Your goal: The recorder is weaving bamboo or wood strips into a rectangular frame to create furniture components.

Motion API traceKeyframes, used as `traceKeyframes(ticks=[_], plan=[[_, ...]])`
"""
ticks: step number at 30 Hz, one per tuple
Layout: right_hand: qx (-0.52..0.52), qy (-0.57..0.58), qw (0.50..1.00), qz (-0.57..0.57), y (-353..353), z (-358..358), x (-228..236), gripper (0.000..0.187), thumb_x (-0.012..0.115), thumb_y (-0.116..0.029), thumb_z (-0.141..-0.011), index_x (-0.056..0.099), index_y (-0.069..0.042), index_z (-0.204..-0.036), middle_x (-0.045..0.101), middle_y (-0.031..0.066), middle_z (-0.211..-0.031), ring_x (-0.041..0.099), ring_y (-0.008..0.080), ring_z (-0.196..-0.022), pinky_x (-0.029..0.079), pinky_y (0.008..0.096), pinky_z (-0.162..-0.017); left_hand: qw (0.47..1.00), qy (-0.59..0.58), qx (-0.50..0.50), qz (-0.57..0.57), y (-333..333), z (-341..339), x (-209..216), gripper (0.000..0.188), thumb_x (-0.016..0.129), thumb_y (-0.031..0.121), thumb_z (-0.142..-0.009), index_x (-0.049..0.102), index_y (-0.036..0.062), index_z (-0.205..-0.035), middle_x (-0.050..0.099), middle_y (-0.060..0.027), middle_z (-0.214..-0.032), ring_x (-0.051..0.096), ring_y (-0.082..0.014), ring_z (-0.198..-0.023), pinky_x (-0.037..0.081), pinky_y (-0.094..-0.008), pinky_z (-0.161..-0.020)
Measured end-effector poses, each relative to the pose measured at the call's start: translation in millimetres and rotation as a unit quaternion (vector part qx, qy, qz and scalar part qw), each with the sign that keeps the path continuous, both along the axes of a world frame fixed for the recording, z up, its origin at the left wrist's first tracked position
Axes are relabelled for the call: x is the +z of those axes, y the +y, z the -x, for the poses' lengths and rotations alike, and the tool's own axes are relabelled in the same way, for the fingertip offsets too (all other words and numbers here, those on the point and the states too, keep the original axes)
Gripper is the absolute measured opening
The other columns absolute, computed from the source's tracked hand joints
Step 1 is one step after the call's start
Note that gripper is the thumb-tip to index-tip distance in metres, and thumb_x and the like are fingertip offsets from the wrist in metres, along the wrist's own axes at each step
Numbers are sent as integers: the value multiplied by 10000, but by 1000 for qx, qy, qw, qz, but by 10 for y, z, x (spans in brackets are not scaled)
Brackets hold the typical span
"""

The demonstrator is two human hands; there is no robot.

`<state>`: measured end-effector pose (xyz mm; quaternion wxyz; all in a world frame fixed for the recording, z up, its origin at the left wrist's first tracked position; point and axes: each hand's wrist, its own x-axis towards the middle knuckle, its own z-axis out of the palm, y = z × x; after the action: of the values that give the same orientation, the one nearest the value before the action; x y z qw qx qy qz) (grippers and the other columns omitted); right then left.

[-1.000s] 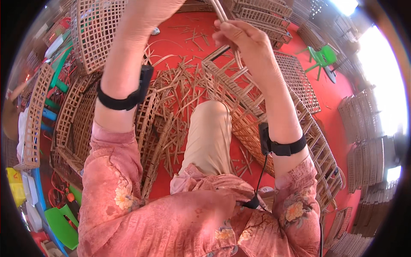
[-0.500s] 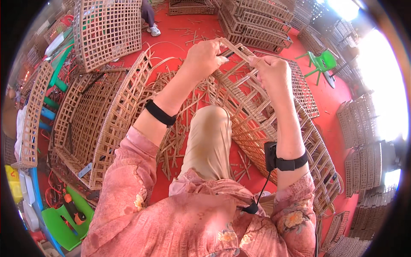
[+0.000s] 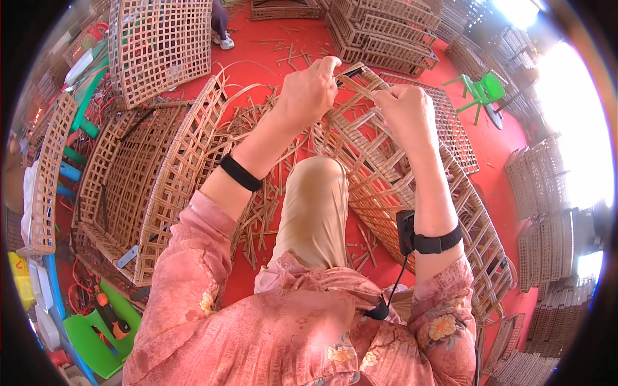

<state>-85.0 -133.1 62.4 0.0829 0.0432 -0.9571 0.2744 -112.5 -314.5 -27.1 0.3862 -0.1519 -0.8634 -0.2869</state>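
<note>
A long openwork basket [image 3: 367,145] of brown flat strips leans across the right of my knee, its narrow end up between my hands. At that end my left hand [image 3: 309,90] is closed, knuckles up, beside the rim corner; what its fingers grip is hidden behind them. My right hand [image 3: 409,116] pinches a flat cane strip [image 3: 356,88] at the basket's other upper edge, thumb and forefinger together. The strip slants across the gap between the two hands.
A second woven basket [image 3: 138,183] lies at my left, below a big lattice panel [image 3: 161,51]. Cane offcuts [image 3: 261,219] litter the red floor [image 3: 257,32]. Stacked baskets [image 3: 383,35] stand ahead, near a green chair [image 3: 484,91]. Orange-handled cutters [image 3: 109,315] rest on a green seat [image 3: 84,338]. Another person's shoe [image 3: 225,43] shows ahead.
My left hand has turned, its fingers rising at the basket's end. The strip stretched between the hands has dropped closer to the rim. My right hand has shifted slightly, still pinching.
</note>
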Motion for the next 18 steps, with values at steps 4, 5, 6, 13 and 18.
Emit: traceKeyframes(ticks=[4,5,6,13,18], plan=[[9,-6,1000,1,-14,61,-33,314,618,-315,-788,703,-22,-712,656,205,-679,673,360,-687,526,443,-693,995,99,30,-13,89,-22,-7,198,653,42,-848,581,79,-1030,670,-68,-803,675,-268,-701,527,-359,-586],[9,-2,1000,-2,-23,63,-37,312,614,-310,-787,699,-21,-709,658,210,-686,674,366,-695,526,448,-699,995,100,30,-12,95,-15,-7,198,653,42,-848,581,79,-1030,670,-68,-803,675,-268,-701,527,-359,-586],[9,4,1000,-11,-60,60,-24,309,610,-305,-786,695,-19,-705,660,215,-694,674,373,-703,527,453,-704,994,110,28,-12,74,-7,-14,203,661,39,-841,582,80,-1023,665,-64,-799,672,-264,-702,528,-360,-587],[32,-28,998,-48,-217,127,28,289,602,-287,-793,709,-24,-741,672,225,-730,679,391,-742,533,459,-736,991,130,4,-25,4,-45,-45,228,693,42,-838,600,72,-1043,652,-60,-780,658,-219,-696,517,-343,-596],[43,-24,999,-17,-326,274,-204,326,650,-340,-824,735,-25,-821,711,209,-815,698,384,-841,545,451,-769,962,-30,-33,-270,-109,53,-170,287,675,232,-920,630,23,-1112,676,-68,-878,651,-169,-744,517,-324,-639]])
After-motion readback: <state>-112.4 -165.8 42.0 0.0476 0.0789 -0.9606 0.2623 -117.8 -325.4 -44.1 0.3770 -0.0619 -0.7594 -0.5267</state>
